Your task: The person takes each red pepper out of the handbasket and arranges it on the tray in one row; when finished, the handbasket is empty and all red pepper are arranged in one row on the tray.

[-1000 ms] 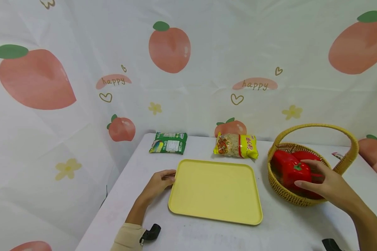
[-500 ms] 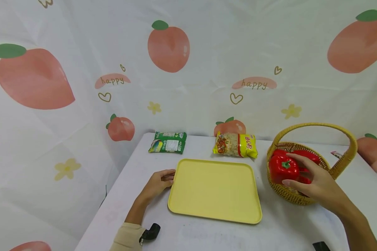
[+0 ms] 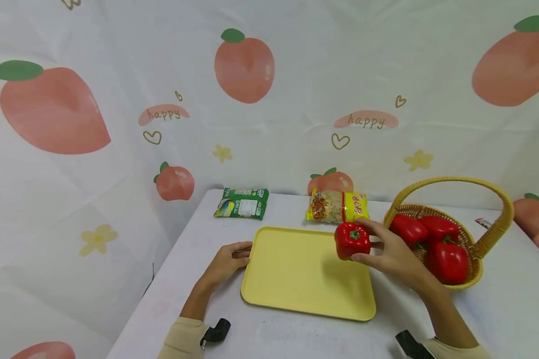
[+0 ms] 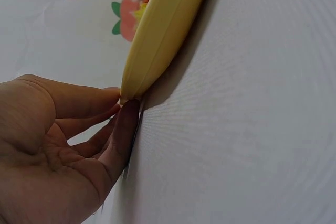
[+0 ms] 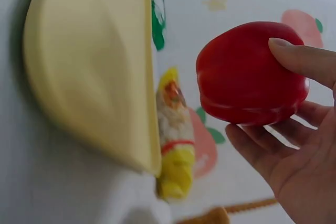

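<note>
Right hand (image 3: 395, 254) grips 1 pepper (image 3: 352, 241) above tray (image 3: 296, 279) — basket (image 3: 476, 259) holds seemingly 3.

A white worktop (image 3: 296, 339) fills the lower frame. On it lie a flat yellow plastic tray (image 3: 296, 279) at centre, a green snack packet (image 3: 241, 203) and a yellow noodle packet (image 3: 337, 207) behind it, and a woven wicker basket (image 3: 469, 276) at right.

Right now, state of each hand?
Left hand: fingers rest against the yellow tray edge, holding nothing.
Right hand: gripping a red pepper above the tray.
</note>
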Demonstrator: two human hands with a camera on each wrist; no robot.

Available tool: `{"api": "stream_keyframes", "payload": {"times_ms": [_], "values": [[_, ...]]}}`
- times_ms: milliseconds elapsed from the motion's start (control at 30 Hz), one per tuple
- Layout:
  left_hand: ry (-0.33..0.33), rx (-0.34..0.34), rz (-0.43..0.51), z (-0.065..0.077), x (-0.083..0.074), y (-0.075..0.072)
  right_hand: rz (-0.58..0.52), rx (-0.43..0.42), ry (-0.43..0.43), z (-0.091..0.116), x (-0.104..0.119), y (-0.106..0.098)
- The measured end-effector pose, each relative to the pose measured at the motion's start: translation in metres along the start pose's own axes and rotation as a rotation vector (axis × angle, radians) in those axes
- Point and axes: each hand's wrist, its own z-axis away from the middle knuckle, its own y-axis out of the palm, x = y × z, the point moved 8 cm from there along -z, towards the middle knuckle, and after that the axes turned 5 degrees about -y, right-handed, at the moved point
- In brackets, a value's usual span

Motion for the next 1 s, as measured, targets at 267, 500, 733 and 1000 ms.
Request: {"api": "stream_keyframes", "payload": {"times_ms": [267, 500, 733, 1000], "values": [[0.022, 0.013, -0.009, 0.001, -0.004, 0.001, -0.131, 0.043, -0.042, -0.032, 0.000, 0.043], [0.015, 0.018, -0.009, 0.001, -0.004, 0.000, -0.222, 0.099, -0.005, -0.054, 0.008, 0.079], [0.021, 0.025, -0.004, 0.004, -0.006, -0.001, -0.248, 0.118, 0.022, -0.075, 0.019, 0.115], [-0.006, 0.012, -0.019, 0.002, -0.002, 0.000, -0.194, 0.106, 0.046, -0.097, 0.027, 0.139]]}}
